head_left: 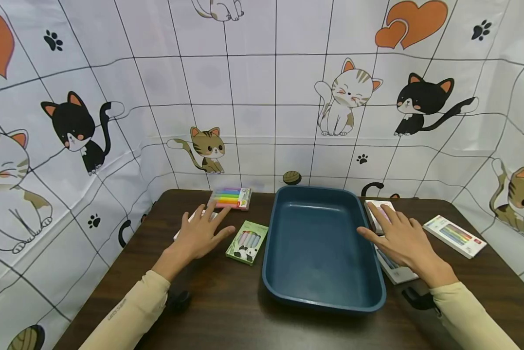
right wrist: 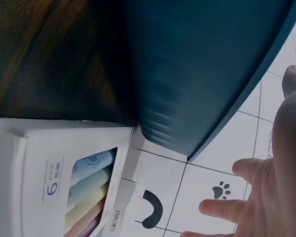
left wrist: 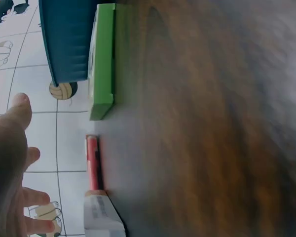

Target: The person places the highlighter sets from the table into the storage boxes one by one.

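Note:
My left hand (head_left: 198, 236) hovers with spread fingers above a white box (left wrist: 103, 217), which it mostly hides in the head view. Just right of it lies a green box (head_left: 247, 242) with a panda and pens printed on it. Behind the fingers is a clear pack of rainbow-coloured markers (head_left: 231, 198). My right hand (head_left: 402, 240), fingers apart, is held over two white boxes beside the blue tray. The nearer white box (right wrist: 34, 173) has a window showing pastel highlighters; the farther white box (head_left: 386, 204) is partly covered by the fingers. Neither hand holds anything.
A deep blue plastic tray (head_left: 318, 253) stands between the hands, with nothing in it. Another white box of coloured pens (head_left: 455, 236) lies at the right. The dark wooden table (head_left: 226, 311) meets a cat-patterned curtain (head_left: 253, 97) at the back and sides.

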Available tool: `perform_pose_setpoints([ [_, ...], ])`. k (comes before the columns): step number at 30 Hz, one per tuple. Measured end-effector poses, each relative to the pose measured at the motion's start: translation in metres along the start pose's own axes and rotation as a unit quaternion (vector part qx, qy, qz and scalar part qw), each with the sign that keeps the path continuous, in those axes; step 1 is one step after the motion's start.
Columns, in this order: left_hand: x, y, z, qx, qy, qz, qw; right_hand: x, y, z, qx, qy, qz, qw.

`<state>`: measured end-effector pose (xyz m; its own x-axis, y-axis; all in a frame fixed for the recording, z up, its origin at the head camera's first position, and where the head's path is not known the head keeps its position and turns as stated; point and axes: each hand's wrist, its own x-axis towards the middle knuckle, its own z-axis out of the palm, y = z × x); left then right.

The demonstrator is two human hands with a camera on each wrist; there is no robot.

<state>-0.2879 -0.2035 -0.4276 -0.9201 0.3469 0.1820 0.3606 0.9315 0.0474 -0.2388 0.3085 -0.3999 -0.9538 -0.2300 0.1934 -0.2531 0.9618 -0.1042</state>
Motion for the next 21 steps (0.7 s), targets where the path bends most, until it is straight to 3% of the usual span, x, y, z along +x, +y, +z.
perform_pose_setpoints([
  [8, -0.009, -0.01, 0.003, 0.012, -0.003, 0.018, 0.9998, -0.001, -0.004, 0.001, -0.01, 0.001, -0.005, 1.0],
  [21, -0.02, -0.026, -0.003, 0.009, -0.022, -0.001, 0.9997, -0.001, -0.011, 0.001, 0.016, -0.001, -0.014, 1.0],
])
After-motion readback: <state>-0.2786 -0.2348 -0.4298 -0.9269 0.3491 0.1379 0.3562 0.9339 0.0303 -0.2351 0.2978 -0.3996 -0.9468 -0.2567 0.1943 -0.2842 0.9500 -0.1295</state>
